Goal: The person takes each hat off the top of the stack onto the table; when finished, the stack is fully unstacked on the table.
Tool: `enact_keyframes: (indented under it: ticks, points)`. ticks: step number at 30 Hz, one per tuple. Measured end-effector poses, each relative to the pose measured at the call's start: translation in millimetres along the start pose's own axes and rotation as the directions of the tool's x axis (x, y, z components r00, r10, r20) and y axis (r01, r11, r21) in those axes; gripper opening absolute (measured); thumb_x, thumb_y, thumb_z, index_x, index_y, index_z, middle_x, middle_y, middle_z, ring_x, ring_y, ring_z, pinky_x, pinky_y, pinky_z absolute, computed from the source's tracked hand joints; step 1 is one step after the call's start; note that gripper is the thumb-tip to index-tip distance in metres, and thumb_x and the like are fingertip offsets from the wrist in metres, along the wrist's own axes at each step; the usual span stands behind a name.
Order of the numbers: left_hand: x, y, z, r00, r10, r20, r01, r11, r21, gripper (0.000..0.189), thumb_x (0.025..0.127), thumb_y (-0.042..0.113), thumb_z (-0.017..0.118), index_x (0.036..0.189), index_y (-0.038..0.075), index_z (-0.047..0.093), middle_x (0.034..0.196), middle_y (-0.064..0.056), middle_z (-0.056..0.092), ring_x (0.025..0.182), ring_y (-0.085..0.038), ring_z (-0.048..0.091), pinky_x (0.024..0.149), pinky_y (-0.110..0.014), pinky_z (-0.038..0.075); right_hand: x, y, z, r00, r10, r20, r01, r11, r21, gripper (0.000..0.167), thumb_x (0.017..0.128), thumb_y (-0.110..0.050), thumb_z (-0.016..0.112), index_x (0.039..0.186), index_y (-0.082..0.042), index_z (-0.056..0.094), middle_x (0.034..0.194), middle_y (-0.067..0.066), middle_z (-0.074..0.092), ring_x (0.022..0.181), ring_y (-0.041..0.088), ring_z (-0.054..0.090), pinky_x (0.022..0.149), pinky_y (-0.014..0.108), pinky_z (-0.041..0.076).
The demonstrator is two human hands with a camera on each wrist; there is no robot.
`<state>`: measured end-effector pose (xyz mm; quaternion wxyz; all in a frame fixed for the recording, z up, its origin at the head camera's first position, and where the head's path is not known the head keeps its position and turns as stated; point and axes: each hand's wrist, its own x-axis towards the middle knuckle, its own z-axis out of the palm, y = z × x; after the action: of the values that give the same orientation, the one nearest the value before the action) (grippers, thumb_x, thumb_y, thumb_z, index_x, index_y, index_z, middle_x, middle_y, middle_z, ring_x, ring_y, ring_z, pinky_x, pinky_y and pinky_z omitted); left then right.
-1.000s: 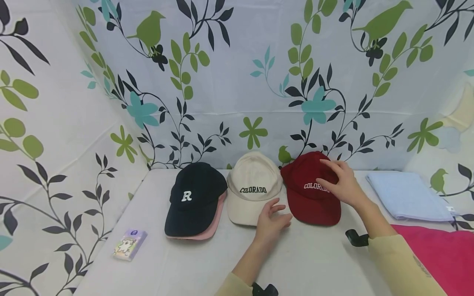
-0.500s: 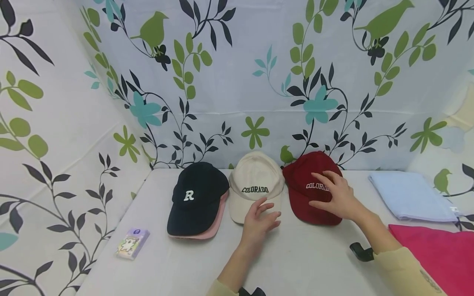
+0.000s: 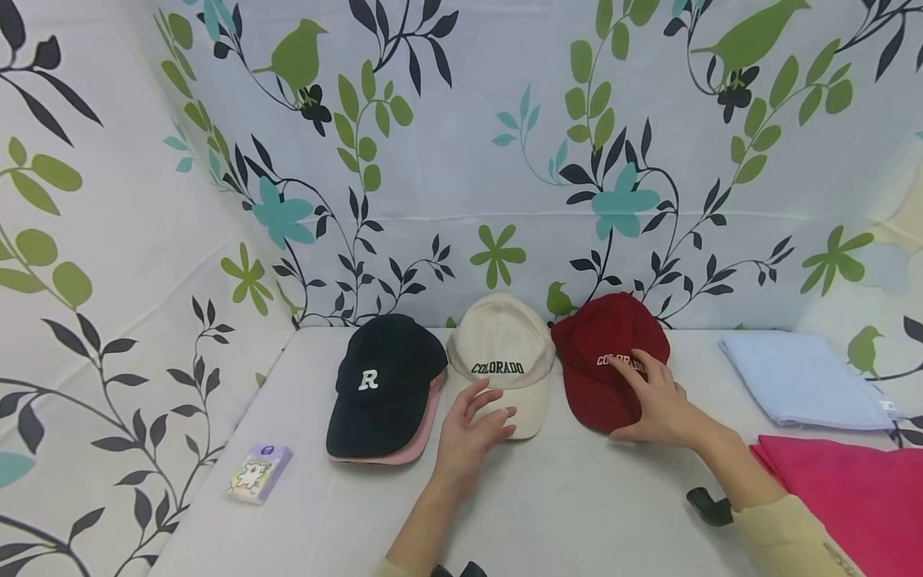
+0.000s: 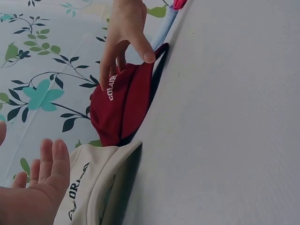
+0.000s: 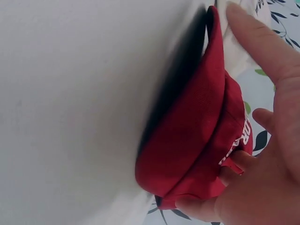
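A red baseball cap (image 3: 609, 401) lettered COLORADO lies at the right of the cap row. Over its front spreads my right hand (image 3: 663, 405), thumb by the brim and fingers across the lettering, not closed round it. In the left wrist view that hand (image 4: 126, 35) reaches down on the red cap (image 4: 136, 98). My left hand (image 3: 465, 437), fingers loosely bent and holding nothing, is at the brim of the cream cap (image 3: 497, 340). To the left, a black cap (image 3: 392, 361) with a white R lies on a pink cap (image 3: 414, 450), mostly hidden.
A small purple pack with a cartoon animal (image 3: 259, 474) lies at the table's left. Folded light blue cloth (image 3: 804, 381) and bright pink cloth (image 3: 851, 489) lie at the right. A leaf-patterned sheet (image 3: 447, 160) hangs behind the white table (image 3: 577, 513).
My left hand has drifted left over the cream cap's brim. My right hand has slid down from the red cap's crown toward its brim. The caps have stayed in place.
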<state>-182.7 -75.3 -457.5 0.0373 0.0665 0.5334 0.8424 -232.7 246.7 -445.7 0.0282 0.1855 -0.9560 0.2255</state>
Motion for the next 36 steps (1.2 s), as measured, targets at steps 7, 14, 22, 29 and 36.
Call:
enact_keyframes:
  ticks: [7, 14, 22, 29, 36]
  points:
    - [-6.3, 9.0, -7.1, 1.0, 0.006, 0.005, -0.006, 1.0, -0.009, 0.068, 0.091, -0.002, 0.067, 0.15, -0.005, 0.033, 0.139, -0.029, 0.043, 0.113, -0.031, 0.065, 0.092, -0.044, 0.055, 1.9, 5.2, 4.2, 1.0, -0.003, 0.019, 0.003, 1.0, 0.013, 0.116, 0.064, -0.038, 0.095, 0.156, -0.016, 0.028, 0.152, 0.028, 0.016, 0.136, 0.052, 0.017, 0.091, 0.08, 0.036]
    - [-10.1, 15.4, -13.1, 1.0, 0.025, 0.0, -0.025, 1.0, 0.009, 0.067, 0.091, -0.002, 0.067, 0.149, -0.005, 0.033, 0.14, -0.03, 0.042, 0.114, -0.031, 0.064, 0.092, -0.044, 0.055, 5.2, 12.5, 3.8, 0.998, -0.054, 0.029, 0.053, 0.997, 0.06, 0.111, 0.068, -0.035, 0.094, 0.155, -0.015, 0.029, 0.153, 0.029, 0.014, 0.136, 0.053, 0.016, 0.092, 0.078, 0.038]
    - [-13.3, 21.1, -23.6, 0.999, 0.053, -0.004, -0.053, 0.998, 0.025, 0.065, 0.092, -0.005, 0.065, 0.15, -0.004, 0.034, 0.137, -0.026, 0.046, 0.112, -0.029, 0.066, 0.092, -0.045, 0.055, 10.9, 23.3, -1.0, 0.993, -0.1, 0.057, 0.094, 0.991, 0.093, 0.107, 0.068, -0.036, 0.094, 0.154, -0.015, 0.033, 0.154, 0.027, 0.014, 0.137, 0.053, 0.016, 0.094, 0.074, 0.041]
    - [-15.6, 25.0, -28.6, 0.998, 0.065, -0.01, -0.065, 0.997, 0.037, 0.062, 0.093, -0.004, 0.065, 0.148, -0.001, 0.038, 0.134, -0.021, 0.05, 0.113, -0.029, 0.065, 0.093, -0.045, 0.055, 13.2, 29.3, -4.0, 0.993, -0.1, 0.063, 0.094, 0.991, 0.095, 0.107, 0.067, -0.035, 0.094, 0.154, -0.017, 0.034, 0.155, 0.025, 0.016, 0.137, 0.051, 0.018, 0.092, 0.071, 0.045]
    - [-17.9, 29.5, -33.0, 0.996, 0.085, -0.028, -0.084, 0.996, 0.036, 0.059, 0.093, -0.005, 0.063, 0.147, -0.001, 0.038, 0.135, -0.022, 0.049, 0.112, -0.028, 0.066, 0.093, -0.044, 0.055, 14.5, 28.2, -4.9, 0.992, -0.112, 0.053, 0.107, 0.99, 0.09, 0.105, 0.069, -0.038, 0.093, 0.154, -0.016, 0.035, 0.154, 0.025, 0.018, 0.136, 0.051, 0.02, 0.092, 0.071, 0.045]
